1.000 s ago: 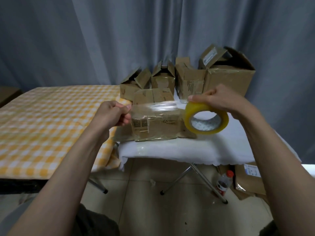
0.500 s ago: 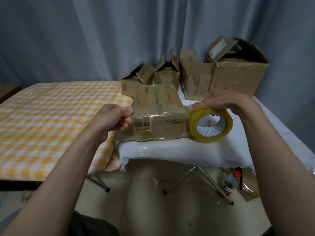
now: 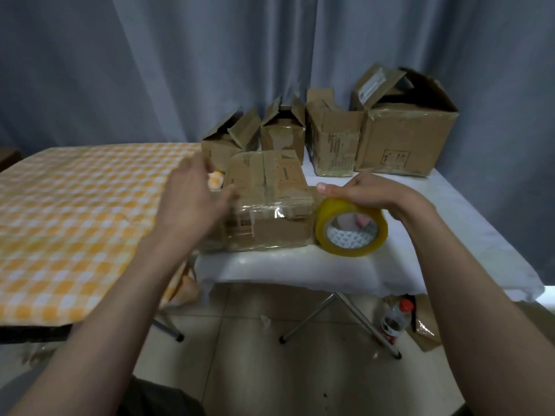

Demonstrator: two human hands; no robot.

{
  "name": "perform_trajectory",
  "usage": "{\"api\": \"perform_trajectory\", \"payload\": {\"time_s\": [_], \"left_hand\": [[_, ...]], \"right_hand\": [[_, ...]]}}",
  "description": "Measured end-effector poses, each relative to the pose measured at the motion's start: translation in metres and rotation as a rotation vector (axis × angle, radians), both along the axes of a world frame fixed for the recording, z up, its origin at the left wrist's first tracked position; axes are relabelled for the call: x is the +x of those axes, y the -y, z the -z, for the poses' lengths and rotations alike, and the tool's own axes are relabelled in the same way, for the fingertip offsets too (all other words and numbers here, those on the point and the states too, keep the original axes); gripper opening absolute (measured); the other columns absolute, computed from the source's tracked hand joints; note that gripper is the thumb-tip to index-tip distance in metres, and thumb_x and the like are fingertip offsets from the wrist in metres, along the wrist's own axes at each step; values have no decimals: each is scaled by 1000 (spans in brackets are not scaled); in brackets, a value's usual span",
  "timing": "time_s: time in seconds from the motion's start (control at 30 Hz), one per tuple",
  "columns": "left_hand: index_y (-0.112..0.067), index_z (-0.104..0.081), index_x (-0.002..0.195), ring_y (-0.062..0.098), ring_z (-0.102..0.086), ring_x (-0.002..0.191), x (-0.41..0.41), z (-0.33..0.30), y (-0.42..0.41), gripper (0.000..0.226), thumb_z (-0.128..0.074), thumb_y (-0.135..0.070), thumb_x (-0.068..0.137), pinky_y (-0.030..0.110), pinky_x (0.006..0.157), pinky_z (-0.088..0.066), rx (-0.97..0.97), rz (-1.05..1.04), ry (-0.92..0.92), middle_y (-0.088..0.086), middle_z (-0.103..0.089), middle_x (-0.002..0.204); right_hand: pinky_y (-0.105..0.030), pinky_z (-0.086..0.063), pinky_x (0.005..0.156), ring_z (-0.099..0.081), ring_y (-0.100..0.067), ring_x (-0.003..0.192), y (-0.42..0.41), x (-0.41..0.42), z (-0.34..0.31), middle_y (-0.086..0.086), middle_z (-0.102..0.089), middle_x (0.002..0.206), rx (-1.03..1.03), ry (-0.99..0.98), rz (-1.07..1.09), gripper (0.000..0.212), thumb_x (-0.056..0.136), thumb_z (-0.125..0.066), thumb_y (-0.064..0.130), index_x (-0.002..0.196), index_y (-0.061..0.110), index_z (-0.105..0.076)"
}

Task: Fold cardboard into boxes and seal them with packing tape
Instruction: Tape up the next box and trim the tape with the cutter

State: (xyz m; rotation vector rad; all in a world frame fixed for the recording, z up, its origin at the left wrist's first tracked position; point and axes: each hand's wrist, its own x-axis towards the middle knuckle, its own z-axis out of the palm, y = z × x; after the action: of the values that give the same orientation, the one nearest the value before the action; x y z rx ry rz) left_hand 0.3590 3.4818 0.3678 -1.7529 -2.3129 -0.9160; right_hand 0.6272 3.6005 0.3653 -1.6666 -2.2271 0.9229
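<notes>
A small brown cardboard box (image 3: pixel 270 202), closed and covered with shiny clear tape, sits at the front of the white table (image 3: pixel 300 265). My left hand (image 3: pixel 192 202) is against the box's left side with fingers spread and loose, blurred by motion. My right hand (image 3: pixel 366 190) grips the top of a yellow packing tape roll (image 3: pixel 351 226), which stands on edge on the table just right of the box. A strip of tape runs across the box's front face toward the roll.
Several open cardboard boxes (image 3: pixel 405 136) stand at the back of the white table against a grey curtain. A yellow checked table (image 3: pixel 75 220) lies to the left. On the floor, a red-capped bottle (image 3: pixel 395 318) and flat cardboard (image 3: pixel 426 322) sit beside the folding legs.
My left hand has let go of the tape end and opened beside the box. The tape roll has come down onto the table to the right of the box.
</notes>
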Motion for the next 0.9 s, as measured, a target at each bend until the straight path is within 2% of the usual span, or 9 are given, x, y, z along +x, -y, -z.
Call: {"api": "perform_trajectory", "payload": {"time_s": [0.07, 0.17, 0.27, 0.43, 0.5, 0.63, 0.7, 0.77, 0.9], "left_hand": [[-13, -58, 118, 18, -59, 91, 43, -5, -12, 41, -61, -44, 92, 28, 76, -43, 64, 139, 24, 7, -63, 111], [-9, -46, 137, 29, -51, 120, 104, 3, -34, 68, -49, -61, 93, 41, 99, -42, -140, 246, 52, 13, -53, 132], [0, -32, 146, 35, -38, 131, 127, 17, -45, 88, -40, -70, 92, 43, 109, -30, -232, 206, -81, 21, -40, 144], [2, -33, 146, 35, -34, 136, 123, 29, -51, 104, -38, -81, 84, 44, 112, -27, -189, 152, -54, 21, -39, 146], [3, -31, 147, 35, -32, 137, 125, 30, -48, 106, -41, -81, 82, 44, 114, -26, -147, 154, -29, 21, -36, 148], [5, -32, 144, 33, -35, 134, 126, 34, -44, 107, -49, -79, 80, 44, 114, -32, -95, 159, 48, 19, -35, 144], [6, -39, 138, 31, -40, 129, 124, 34, -43, 102, -51, -78, 80, 43, 109, -37, -92, 166, 39, 17, -37, 138], [6, -46, 131, 31, -42, 125, 121, 35, -42, 93, -52, -74, 83, 42, 106, -39, -90, 185, 22, 16, -39, 134], [4, -50, 125, 31, -43, 122, 118, 35, -41, 78, -57, -62, 85, 44, 104, -39, -87, 227, 47, 13, -39, 129]], "right_hand": [[-30, -48, 73, -70, -24, 88, 1, 1, 2, -14, -74, 87, 25, -1, 14, 74, 80, -46, 82, 74, 11, -67], [-38, -52, 88, -70, -25, 89, -2, 6, 5, -13, -74, 94, 54, -23, 59, 79, 89, -38, 77, 79, 5, -70], [-41, -49, 98, -64, -25, 102, -9, 12, 11, -7, -68, 110, 26, -148, 110, 58, 97, -38, 66, 85, 19, -71], [-26, -47, 55, -59, -18, 66, -32, 38, 26, -4, -66, 71, 121, -214, 288, 26, 92, -70, 34, 73, 17, -72], [-25, -48, 51, -59, -19, 61, -37, 49, 37, -8, -67, 70, 69, -141, 361, 17, 87, -76, 23, 76, 12, -70], [-31, -54, 55, -60, -24, 54, -36, 48, 55, -12, -63, 59, -56, 80, 317, 14, 80, -63, -7, 78, 6, -69], [-38, -59, 69, -63, -27, 60, -37, 45, 55, -17, -67, 66, -58, 53, 333, 11, 78, -65, -10, 80, 0, -71], [-43, -61, 80, -69, -30, 74, -38, 46, 48, -21, -71, 83, -9, -25, 385, 2, 82, -73, -2, 83, 0, -72], [-43, -62, 76, -72, -30, 83, -31, 45, 24, -20, -70, 97, 49, -350, 377, 15, 92, -72, 15, 89, 10, -57]]}}
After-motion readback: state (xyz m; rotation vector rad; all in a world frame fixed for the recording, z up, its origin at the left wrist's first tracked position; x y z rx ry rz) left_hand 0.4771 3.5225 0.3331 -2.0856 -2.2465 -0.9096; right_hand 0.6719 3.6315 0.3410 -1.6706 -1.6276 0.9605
